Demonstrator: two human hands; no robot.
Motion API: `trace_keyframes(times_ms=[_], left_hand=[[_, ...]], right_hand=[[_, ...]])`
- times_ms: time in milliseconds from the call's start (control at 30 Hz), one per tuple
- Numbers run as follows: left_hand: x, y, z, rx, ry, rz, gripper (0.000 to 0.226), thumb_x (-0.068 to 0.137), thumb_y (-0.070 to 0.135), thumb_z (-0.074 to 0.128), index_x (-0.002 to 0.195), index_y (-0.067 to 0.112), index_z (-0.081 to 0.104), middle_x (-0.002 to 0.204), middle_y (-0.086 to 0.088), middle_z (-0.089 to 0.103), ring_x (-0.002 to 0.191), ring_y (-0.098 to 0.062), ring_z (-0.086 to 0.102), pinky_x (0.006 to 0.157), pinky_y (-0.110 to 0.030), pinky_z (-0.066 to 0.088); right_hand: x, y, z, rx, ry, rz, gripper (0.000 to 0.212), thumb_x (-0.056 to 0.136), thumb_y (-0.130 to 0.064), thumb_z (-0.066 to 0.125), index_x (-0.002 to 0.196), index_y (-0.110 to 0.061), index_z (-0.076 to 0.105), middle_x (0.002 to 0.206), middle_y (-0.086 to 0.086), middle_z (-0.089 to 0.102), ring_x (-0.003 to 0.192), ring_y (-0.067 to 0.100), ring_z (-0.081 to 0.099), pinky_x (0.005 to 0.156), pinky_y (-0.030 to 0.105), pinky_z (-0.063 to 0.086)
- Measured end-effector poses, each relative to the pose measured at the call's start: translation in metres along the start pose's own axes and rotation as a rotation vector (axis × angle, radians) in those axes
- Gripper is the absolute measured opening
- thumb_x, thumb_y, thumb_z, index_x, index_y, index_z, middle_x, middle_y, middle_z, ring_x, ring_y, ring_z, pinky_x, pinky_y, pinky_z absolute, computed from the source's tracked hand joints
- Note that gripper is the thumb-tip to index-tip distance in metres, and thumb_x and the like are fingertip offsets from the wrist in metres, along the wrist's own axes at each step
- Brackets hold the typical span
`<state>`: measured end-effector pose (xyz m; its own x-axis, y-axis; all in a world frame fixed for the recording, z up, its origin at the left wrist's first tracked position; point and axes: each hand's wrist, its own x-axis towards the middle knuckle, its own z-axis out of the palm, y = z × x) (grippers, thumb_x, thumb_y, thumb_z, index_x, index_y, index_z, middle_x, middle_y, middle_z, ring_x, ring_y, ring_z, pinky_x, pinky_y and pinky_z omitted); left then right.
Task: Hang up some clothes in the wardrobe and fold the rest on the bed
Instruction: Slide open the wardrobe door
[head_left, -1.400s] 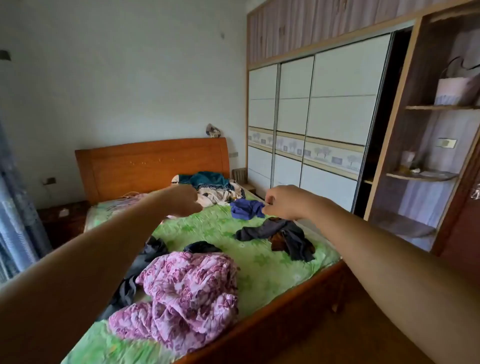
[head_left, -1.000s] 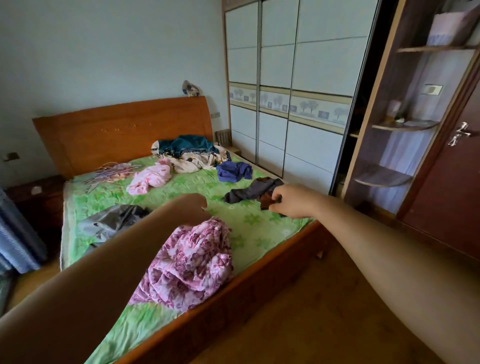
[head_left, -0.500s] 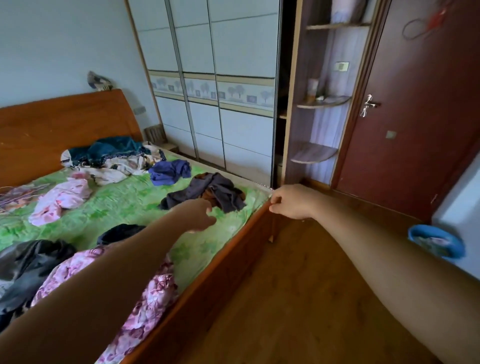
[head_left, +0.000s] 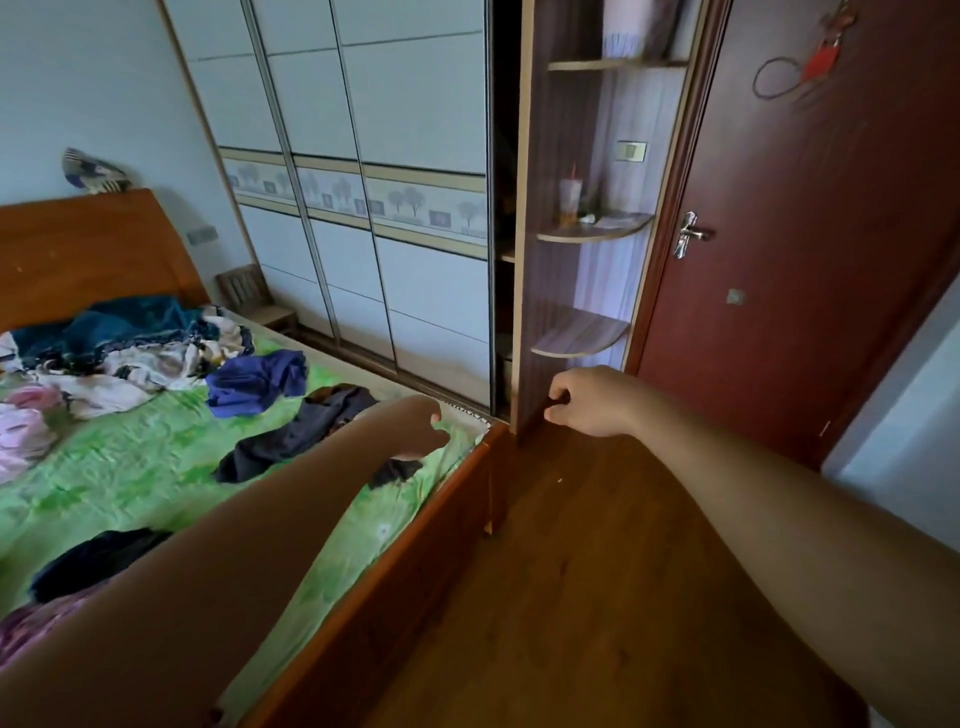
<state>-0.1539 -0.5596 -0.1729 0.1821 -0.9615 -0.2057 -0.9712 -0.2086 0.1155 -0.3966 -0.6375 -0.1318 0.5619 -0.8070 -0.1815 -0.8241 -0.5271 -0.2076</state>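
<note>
Head view: my left hand (head_left: 415, 428) and right hand (head_left: 587, 400) curl loosely, empty; dark grey crumpled garment (head_left: 306, 431) at green-sheeted bed's (head_left: 130, 467) corner lies unfolded.

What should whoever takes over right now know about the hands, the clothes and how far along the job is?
Left hand: loosely curled, empty, over the dark grey garment at the bed corner.
Right hand: loosely curled, empty, in front of the wardrobe end.
Blue garment, mixed pile by the headboard and black garment lie crumpled on the bed.
Done: nothing visibly folded; the wardrobe interior is too dark to tell.
Left: hang some, fold the rest.
</note>
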Motion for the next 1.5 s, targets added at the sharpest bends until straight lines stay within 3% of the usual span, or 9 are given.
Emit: trace_keyframes(times_ms=[100, 333, 567, 700, 933, 1167, 1300, 1500], left_hand=[[0.053, 0.009, -0.012, 0.005, 0.025, 0.010, 0.048, 0.098, 0.039, 0.053, 0.140, 0.016, 0.053, 0.143, -0.008, 0.053, 0.130, -0.028, 0.050, 0.103, -0.035, 0.041], [0.207, 0.000, -0.029, 0.009, 0.035, 0.016, 0.048, 0.094, 0.041, 0.056, 0.137, 0.019, 0.054, 0.140, -0.006, 0.055, 0.127, -0.027, 0.052, 0.104, -0.039, 0.045], [0.359, -0.026, -0.064, 0.021, 0.005, 0.037, 0.050, 0.097, 0.042, 0.054, 0.141, 0.021, 0.051, 0.145, -0.005, 0.052, 0.129, -0.026, 0.051, 0.104, -0.036, 0.042], [0.433, -0.039, -0.080, 0.032, 0.001, 0.026, 0.051, 0.095, 0.046, 0.053, 0.141, 0.024, 0.050, 0.146, -0.004, 0.051, 0.131, -0.027, 0.050, 0.106, -0.038, 0.042], [0.551, -0.037, -0.092, 0.016, -0.031, -0.010, 0.052, 0.096, 0.046, 0.054, 0.142, 0.022, 0.049, 0.147, -0.003, 0.050, 0.132, -0.026, 0.049, 0.108, -0.040, 0.042], [0.673, -0.020, -0.097, -0.011, -0.016, -0.094, 0.042, 0.098, 0.037, 0.051, 0.135, 0.018, 0.059, 0.139, -0.005, 0.058, 0.124, -0.025, 0.055, 0.103, -0.037, 0.046], [0.734, -0.022, -0.104, -0.064, -0.014, -0.206, 0.042, 0.096, 0.039, 0.050, 0.130, 0.018, 0.061, 0.132, -0.005, 0.062, 0.119, -0.026, 0.058, 0.101, -0.040, 0.048], [0.776, -0.052, -0.113, -0.133, 0.007, -0.362, 0.038, 0.093, 0.040, 0.051, 0.118, 0.016, 0.068, 0.117, -0.004, 0.068, 0.105, -0.022, 0.063, 0.093, -0.039, 0.053]], right_hand=[[0.042, 0.024, -0.012, -0.001, 0.003, 0.005, 0.039, 0.099, -0.043, 0.053, 0.126, -0.017, 0.060, 0.123, 0.009, 0.062, 0.108, 0.025, 0.060, 0.097, 0.044, 0.051], [0.172, 0.067, -0.029, 0.012, -0.007, 0.014, 0.045, 0.099, -0.044, 0.054, 0.136, -0.018, 0.055, 0.128, 0.006, 0.060, 0.111, 0.022, 0.058, 0.097, 0.039, 0.050], [0.319, 0.096, -0.066, 0.032, -0.007, 0.050, 0.034, 0.100, -0.040, 0.053, 0.124, -0.016, 0.059, 0.113, 0.006, 0.064, 0.088, 0.015, 0.059, 0.073, 0.029, 0.047], [0.392, 0.111, -0.080, 0.078, -0.020, 0.058, 0.041, 0.099, -0.040, 0.054, 0.133, -0.017, 0.056, 0.130, 0.008, 0.060, 0.113, 0.024, 0.057, 0.096, 0.038, 0.049], [0.507, 0.158, -0.096, 0.118, -0.050, 0.011, 0.039, 0.100, -0.038, 0.054, 0.131, -0.016, 0.057, 0.124, 0.007, 0.061, 0.109, 0.023, 0.058, 0.096, 0.039, 0.049], [0.648, 0.212, -0.109, 0.074, -0.043, -0.125, 0.035, 0.100, -0.036, 0.054, 0.129, -0.017, 0.058, 0.119, 0.003, 0.062, 0.095, 0.015, 0.055, 0.071, 0.027, 0.042], [0.722, 0.227, -0.130, -0.031, -0.104, -0.233, 0.043, 0.102, -0.037, 0.051, 0.137, -0.013, 0.054, 0.130, 0.010, 0.061, 0.111, 0.024, 0.059, 0.087, 0.034, 0.048], [0.819, 0.221, -0.150, -0.156, -0.116, -0.391, 0.050, 0.096, -0.048, 0.052, 0.138, -0.022, 0.052, 0.136, 0.004, 0.058, 0.116, 0.025, 0.057, 0.092, 0.036, 0.050]])
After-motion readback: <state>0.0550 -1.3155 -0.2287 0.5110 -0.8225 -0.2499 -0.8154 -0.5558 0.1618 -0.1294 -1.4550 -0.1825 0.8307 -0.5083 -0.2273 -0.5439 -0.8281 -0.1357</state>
